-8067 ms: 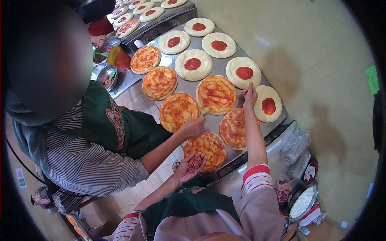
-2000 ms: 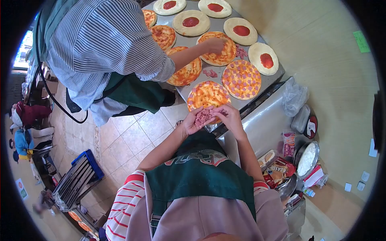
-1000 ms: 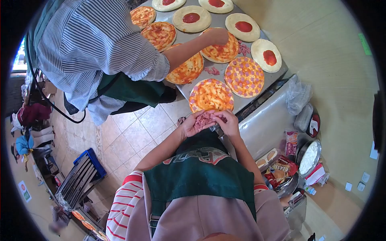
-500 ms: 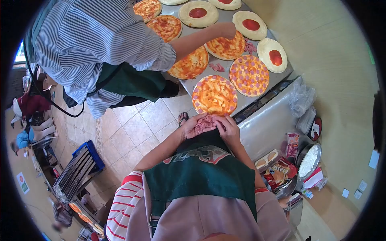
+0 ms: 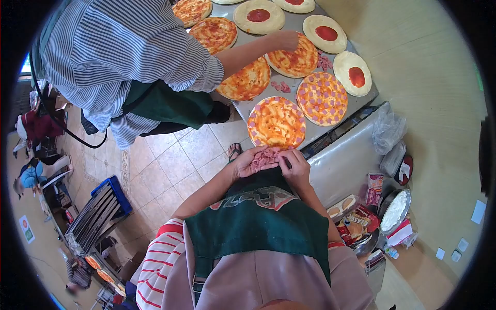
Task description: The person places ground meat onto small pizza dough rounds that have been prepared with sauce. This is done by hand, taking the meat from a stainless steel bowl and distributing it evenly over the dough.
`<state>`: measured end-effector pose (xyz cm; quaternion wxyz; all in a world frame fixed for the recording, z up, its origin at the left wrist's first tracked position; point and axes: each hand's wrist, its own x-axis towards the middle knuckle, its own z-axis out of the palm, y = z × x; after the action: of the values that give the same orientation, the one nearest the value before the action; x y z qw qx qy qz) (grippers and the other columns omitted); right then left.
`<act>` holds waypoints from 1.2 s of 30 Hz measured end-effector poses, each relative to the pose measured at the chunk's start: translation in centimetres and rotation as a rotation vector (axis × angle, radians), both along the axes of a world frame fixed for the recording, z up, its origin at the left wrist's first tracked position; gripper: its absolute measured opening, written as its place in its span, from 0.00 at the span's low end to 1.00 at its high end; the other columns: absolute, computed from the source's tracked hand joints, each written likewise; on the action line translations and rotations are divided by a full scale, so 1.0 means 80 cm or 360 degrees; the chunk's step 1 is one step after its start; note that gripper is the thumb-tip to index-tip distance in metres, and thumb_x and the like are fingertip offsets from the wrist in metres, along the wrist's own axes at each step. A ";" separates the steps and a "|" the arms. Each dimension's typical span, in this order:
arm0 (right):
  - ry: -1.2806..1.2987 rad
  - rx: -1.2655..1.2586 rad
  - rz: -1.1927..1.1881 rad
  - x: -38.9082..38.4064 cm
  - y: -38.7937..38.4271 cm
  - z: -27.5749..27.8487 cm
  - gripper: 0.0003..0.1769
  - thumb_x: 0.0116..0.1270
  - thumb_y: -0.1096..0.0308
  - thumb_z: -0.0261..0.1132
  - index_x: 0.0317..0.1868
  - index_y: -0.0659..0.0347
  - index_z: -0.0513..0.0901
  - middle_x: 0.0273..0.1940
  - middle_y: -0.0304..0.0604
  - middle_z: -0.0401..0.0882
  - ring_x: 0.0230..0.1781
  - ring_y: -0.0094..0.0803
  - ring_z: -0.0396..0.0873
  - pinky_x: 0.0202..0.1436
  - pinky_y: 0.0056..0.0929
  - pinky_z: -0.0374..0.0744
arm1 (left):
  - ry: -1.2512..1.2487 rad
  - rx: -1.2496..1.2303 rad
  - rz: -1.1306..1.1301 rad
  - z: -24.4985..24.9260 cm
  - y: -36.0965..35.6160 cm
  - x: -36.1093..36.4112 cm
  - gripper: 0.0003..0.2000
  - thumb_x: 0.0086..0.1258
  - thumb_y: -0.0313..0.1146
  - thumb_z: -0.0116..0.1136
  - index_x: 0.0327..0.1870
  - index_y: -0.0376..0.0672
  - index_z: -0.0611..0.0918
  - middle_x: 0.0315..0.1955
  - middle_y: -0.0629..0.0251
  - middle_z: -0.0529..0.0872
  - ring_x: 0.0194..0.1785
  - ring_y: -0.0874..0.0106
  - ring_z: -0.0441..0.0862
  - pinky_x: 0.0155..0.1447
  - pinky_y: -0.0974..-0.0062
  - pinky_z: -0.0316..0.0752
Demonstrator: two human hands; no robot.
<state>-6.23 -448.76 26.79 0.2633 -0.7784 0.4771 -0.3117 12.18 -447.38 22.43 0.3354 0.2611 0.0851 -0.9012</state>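
Observation:
My left hand [image 5: 247, 165] is cupped palm up in front of my green apron, with a heap of diced ham [image 5: 266, 158] in it. Just to its right, my right hand [image 5: 295, 166] has its fingers pinched at the edge of that heap; the pieces between them are mostly hidden. Both hands are by the near edge of a sauced pizza [image 5: 277, 123], which has ham cubes around its rim and few in its middle. Right of it lies a pizza [image 5: 322, 99] dotted all over with ham cubes.
A co-worker in a striped shirt [image 5: 139, 46] leans in from the left, one hand [image 5: 285, 40] over a sauced pizza [image 5: 299, 59]. Dough rounds with sauce spots [image 5: 356, 77] and loose ham [image 5: 280, 87] lie on the metal table [image 5: 295, 89]. A bowl [image 5: 396, 212] and packets stand at right.
The co-worker's hand has shifted slightly left and down over the pizza. My view has turned a little; my hands stay in nearly the same place around the ham.

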 end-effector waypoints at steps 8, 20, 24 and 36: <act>-0.0173 0.0407 -0.0359 -0.036 -0.044 -0.029 0.04 0.56 0.72 0.66 0.31 0.60 0.79 0.30 0.42 0.74 0.26 0.33 0.74 0.31 0.27 0.73 | -0.0008 -0.0113 0.0040 -0.002 0.000 0.015 0.23 0.75 0.42 0.38 0.60 0.32 0.68 0.55 0.53 0.75 0.57 0.65 0.76 0.65 0.66 0.68; 0.0154 0.0514 -0.0182 -0.004 -0.061 -0.014 0.09 0.53 0.69 0.69 0.34 0.59 0.79 0.33 0.42 0.75 0.34 0.34 0.76 0.37 0.29 0.76 | -0.0030 -0.0073 0.0212 0.013 0.004 0.029 0.22 0.75 0.42 0.38 0.59 0.32 0.69 0.54 0.52 0.76 0.57 0.65 0.76 0.64 0.66 0.69; -0.0230 0.0606 0.0279 0.021 -0.036 0.003 0.08 0.54 0.70 0.69 0.34 0.60 0.80 0.30 0.41 0.75 0.28 0.28 0.76 0.28 0.25 0.75 | 0.0001 -0.0090 0.0211 -0.002 0.010 0.027 0.22 0.74 0.43 0.40 0.59 0.33 0.70 0.53 0.54 0.78 0.56 0.66 0.76 0.64 0.67 0.70; -0.0255 0.0303 0.0174 0.023 -0.003 -0.025 0.04 0.59 0.74 0.65 0.35 0.63 0.79 0.30 0.42 0.79 0.26 0.28 0.77 0.31 0.23 0.75 | -0.0036 -0.0132 0.0061 -0.009 0.030 0.028 0.25 0.75 0.44 0.37 0.64 0.34 0.65 0.57 0.56 0.74 0.61 0.67 0.72 0.67 0.69 0.65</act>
<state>-4.41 -448.96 24.79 0.3900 -0.7473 0.4387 -0.3113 14.46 -445.01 21.72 0.3641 0.2554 0.0489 -0.8943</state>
